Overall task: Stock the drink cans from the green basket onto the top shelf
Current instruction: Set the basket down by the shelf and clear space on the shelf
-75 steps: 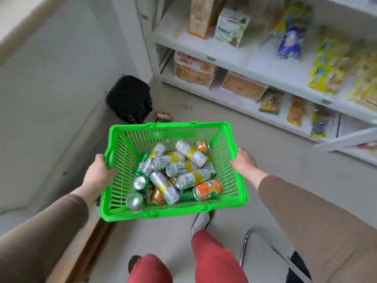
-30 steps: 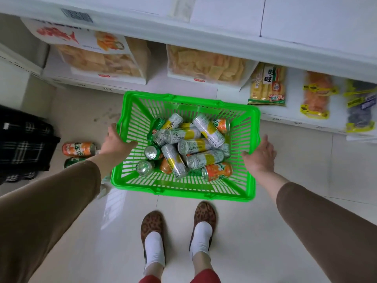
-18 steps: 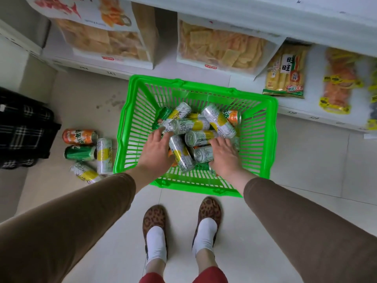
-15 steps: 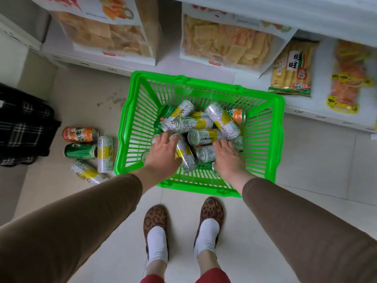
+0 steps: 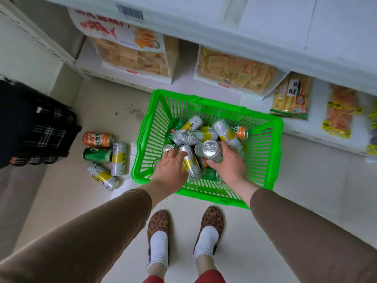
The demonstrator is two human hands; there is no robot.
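Observation:
The green basket (image 5: 265, 152) stands on the floor before the shelving and holds several drink cans (image 5: 200, 135), silver-yellow, green and orange, lying in a heap. Both my hands are inside it. My right hand (image 5: 228, 166) grips a silver can (image 5: 210, 149) tilted upright, its top facing me. My left hand (image 5: 170, 169) lies over the heap with fingers curled on another silver can (image 5: 168, 148), beside a silver-yellow can (image 5: 191, 164). The top shelf is out of view.
Several loose cans (image 5: 106, 158) lie on the floor left of the basket. A black plaid bag (image 5: 34, 129) sits further left. Snack bags (image 5: 234, 74) fill the lowest shelf behind the basket, under a white shelf board (image 5: 265, 27). My feet (image 5: 183, 231) stand just before the basket.
The basket was carried to the shelving and set down on the floor. Both hands left its sides and went into the cans; the right hand has now tipped one silver can upright.

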